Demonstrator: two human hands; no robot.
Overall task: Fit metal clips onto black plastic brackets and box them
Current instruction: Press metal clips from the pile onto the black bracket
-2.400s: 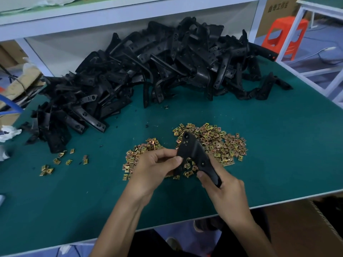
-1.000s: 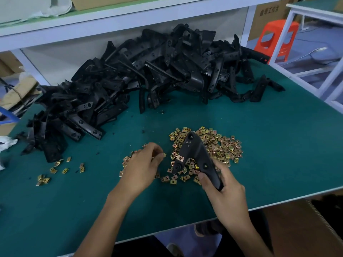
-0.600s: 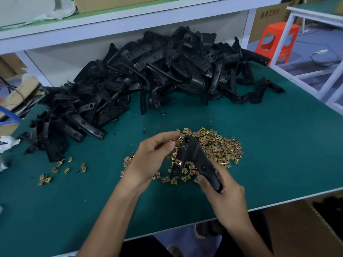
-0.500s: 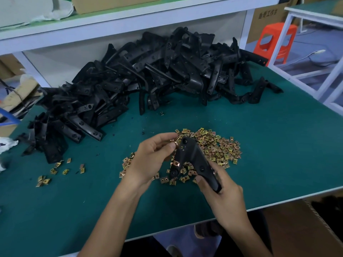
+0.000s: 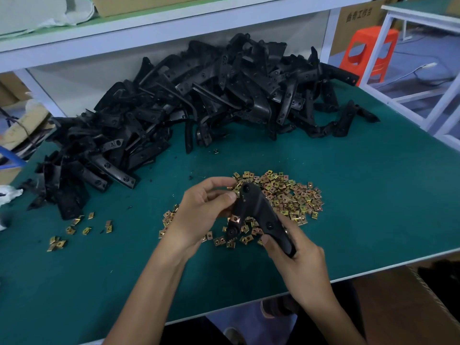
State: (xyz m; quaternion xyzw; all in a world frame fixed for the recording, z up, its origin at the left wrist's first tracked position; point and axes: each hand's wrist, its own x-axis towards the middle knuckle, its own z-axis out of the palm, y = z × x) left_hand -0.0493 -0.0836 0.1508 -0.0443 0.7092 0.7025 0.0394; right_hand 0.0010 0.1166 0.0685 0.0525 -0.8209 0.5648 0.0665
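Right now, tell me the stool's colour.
The stool is orange-red, seen best in the head view.

heap of black plastic brackets lay at 11 o'clock on green-topped table | pile of small brass metal clips sat centre, before heap | single bracket hung over pile's 7 o'clock edge

Bench: green mat top, white edge | above: white shelf holding cardboard box | right: orange plastic stool, white-framed table, printed carton | floor: grey-blue, cable lying across
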